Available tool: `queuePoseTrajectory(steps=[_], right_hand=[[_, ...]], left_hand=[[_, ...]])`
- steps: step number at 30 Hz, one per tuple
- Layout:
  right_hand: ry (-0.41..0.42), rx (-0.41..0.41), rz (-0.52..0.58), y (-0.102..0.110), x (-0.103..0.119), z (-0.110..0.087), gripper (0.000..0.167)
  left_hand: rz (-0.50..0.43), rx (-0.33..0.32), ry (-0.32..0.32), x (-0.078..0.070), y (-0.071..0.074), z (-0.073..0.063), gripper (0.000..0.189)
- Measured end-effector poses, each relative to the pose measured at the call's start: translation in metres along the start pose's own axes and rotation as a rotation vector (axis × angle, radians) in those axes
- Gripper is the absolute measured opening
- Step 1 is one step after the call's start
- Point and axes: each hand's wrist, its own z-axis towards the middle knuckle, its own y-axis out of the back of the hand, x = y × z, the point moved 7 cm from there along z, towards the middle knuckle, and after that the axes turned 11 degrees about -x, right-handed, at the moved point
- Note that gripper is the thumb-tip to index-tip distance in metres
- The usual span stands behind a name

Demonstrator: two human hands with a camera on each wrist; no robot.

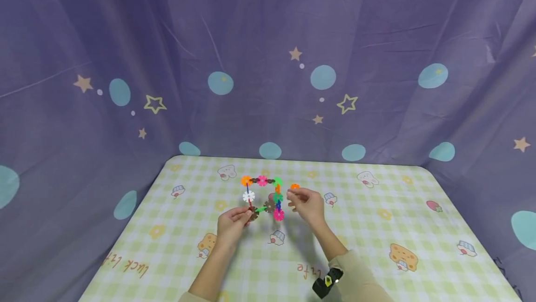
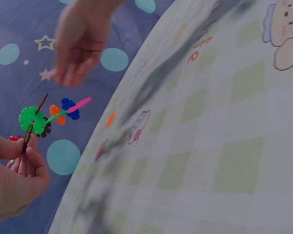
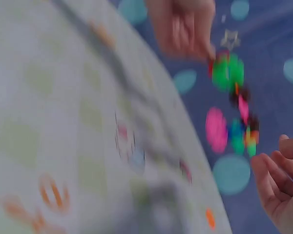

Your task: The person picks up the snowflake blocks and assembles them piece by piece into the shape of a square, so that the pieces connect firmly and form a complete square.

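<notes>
Two hands at work over a green-checked tablecloth (image 1: 368,227), a square frame of plastic snowflake discs (image 1: 263,197) held upright between them. Left hand (image 1: 232,224) at seven o'clock of the frame, fingertips pinching its lower-left corner by a dark disc; confirmed from the left wrist view, thumb and curled fingers (image 2: 31,163) closed on a thin stick below a green disc (image 2: 32,119). Right hand (image 1: 307,204) at three o'clock, just beside the frame's right edge, fingers loosely bent; whether pinching a small piece or holding nothing, cannot tell, the right wrist view being too blurred. Frame itself lifted or barely resting near the table's middle, orange, pink and green discs along the top, white on the left side, pink at the lower right.

Judged as mid-assembly: structure steadied by one corner, other hand coming in to fit or adjust something on the right side. Next move likely calls for a firm hold at the corner and a straight push into a slot, since thin links may flex or pop apart.

One loose orange disc (image 1: 295,186) on the cloth at one o'clock of the right hand, near but apart from the frame. No box, tray or bowl anywhere in view; loose pieces lying straight on the cloth. Purple star-printed fabric (image 1: 268,60) behind.
</notes>
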Motion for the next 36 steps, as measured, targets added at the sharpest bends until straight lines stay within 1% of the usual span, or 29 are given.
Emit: queuePoseTrajectory(steps=[2,3,5,8,10,12,14,16,19,22,25,30,33,36], right_hand=[[0.085,-0.027,-0.089,0.005,-0.006,0.012,0.017],[0.123,-0.026,-0.147,0.006,-0.011,0.017,0.018],[0.19,0.014,-0.272,0.004,-0.023,0.024,0.024],[0.268,0.174,-0.423,-0.008,-0.043,0.03,0.035],[0.314,0.294,-0.509,-0.018,-0.054,0.03,0.043],[0.357,0.39,-0.583,-0.026,-0.064,0.029,0.048],[0.383,0.442,-0.635,-0.03,-0.069,0.028,0.051],[0.4,0.463,-0.675,-0.032,-0.071,0.028,0.052],[0.442,0.473,-0.699,-0.034,-0.068,0.026,0.051],[0.493,0.491,-0.697,-0.032,-0.059,0.019,0.048],[0.562,0.509,-0.694,-0.028,-0.051,0.005,0.044],[0.658,0.527,-0.66,-0.018,-0.042,-0.027,0.039],[0.676,0.542,-0.615,-0.011,-0.037,-0.045,0.033],[0.636,0.568,-0.576,-0.005,-0.035,-0.056,0.027]], left_hand=[[-0.021,-0.026,0.011,0.001,0.002,0.004,0.024],[-0.033,-0.033,0.018,0.001,0.003,0.006,0.024],[-0.054,-0.042,0.029,0.001,0.004,0.008,0.025],[-0.08,-0.045,0.037,0.0,0.004,0.011,0.025],[-0.088,-0.048,0.042,0.001,0.004,0.011,0.026],[-0.091,-0.049,0.049,0.002,0.004,0.01,0.025],[-0.088,-0.047,0.061,0.003,0.003,0.01,0.026],[-0.086,-0.039,0.067,0.004,0.002,0.009,0.026],[-0.079,-0.035,0.064,0.003,0.002,0.01,0.027],[-0.076,-0.036,0.061,0.001,0.002,0.011,0.027],[-0.071,-0.037,0.066,0.0,0.002,0.011,0.027],[-0.076,-0.025,0.075,0.0,0.005,0.011,0.027],[-0.086,-0.023,0.081,0.002,0.006,0.011,0.026],[-0.089,-0.027,0.085,0.004,0.007,0.011,0.026]])
